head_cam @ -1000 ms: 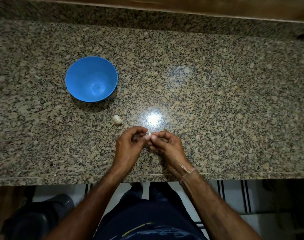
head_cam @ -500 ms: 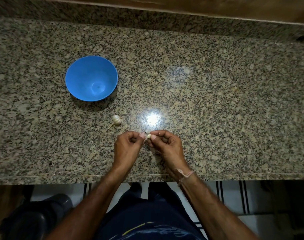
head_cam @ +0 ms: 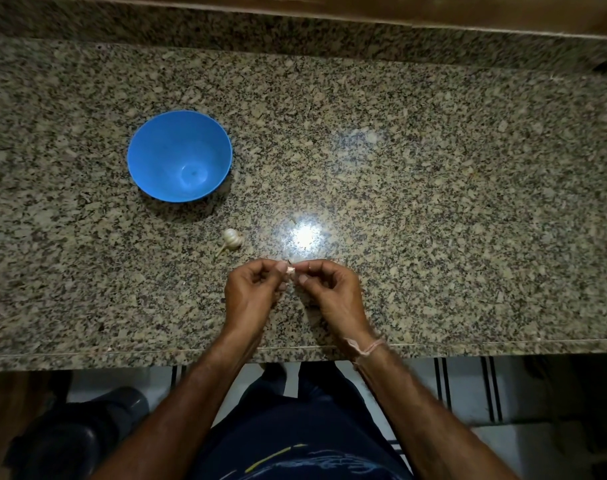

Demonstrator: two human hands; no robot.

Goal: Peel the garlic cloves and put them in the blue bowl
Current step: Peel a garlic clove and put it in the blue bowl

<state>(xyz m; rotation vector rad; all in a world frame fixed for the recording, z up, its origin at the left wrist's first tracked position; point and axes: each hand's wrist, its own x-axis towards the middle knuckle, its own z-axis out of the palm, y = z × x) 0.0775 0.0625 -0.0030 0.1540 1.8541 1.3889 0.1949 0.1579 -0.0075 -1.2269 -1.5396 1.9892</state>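
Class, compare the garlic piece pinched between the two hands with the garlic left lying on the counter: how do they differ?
The garlic clove is held off the granite counter, pinched by the left hand and right hand; the garlic bulb lies untouched on it. The clove looks smaller and mostly hidden by fingertips; the bulb is in full view, its stalk showing. The bulb lies nearer the blue bowl. Both are pale.

Blue bowl (head_cam: 179, 155), speckled beige-black granite counter (head_cam: 433, 202), whitish garlic bulb (head_cam: 232, 238)
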